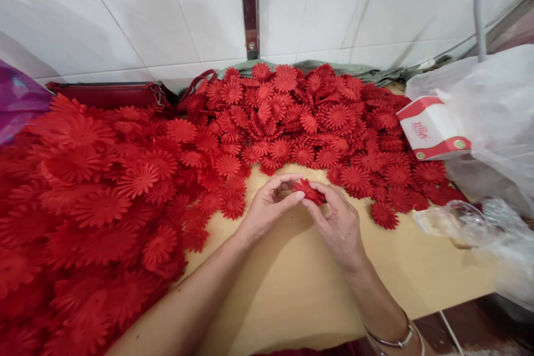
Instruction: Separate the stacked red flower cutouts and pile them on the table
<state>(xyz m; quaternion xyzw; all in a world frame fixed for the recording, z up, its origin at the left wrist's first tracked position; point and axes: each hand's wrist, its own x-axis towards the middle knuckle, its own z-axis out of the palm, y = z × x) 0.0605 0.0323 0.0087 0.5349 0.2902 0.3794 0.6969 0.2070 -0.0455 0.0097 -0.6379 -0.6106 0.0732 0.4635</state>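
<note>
Between my two hands, above the tan tabletop (287,289), is a red artificial flower piece (307,190) with narrow petals. My left hand (269,206) pinches its left edge between thumb and fingers. On the opposite edge, the thumb and fingers of my right hand (340,222) are closed on it too. Whether it is one layer or a few stacked together, I cannot tell. Just beyond my fingertips lies a heap of similar red flower pieces (286,108). A larger heap of them (100,206) spreads beside my left forearm.
A red handbag (108,94) lies behind the left heap, against the white tiled wall (125,5). At the right are a red and white box (431,128), a white plastic bag (496,105) and crumpled clear plastic (471,222). The table's front edge shows at lower right.
</note>
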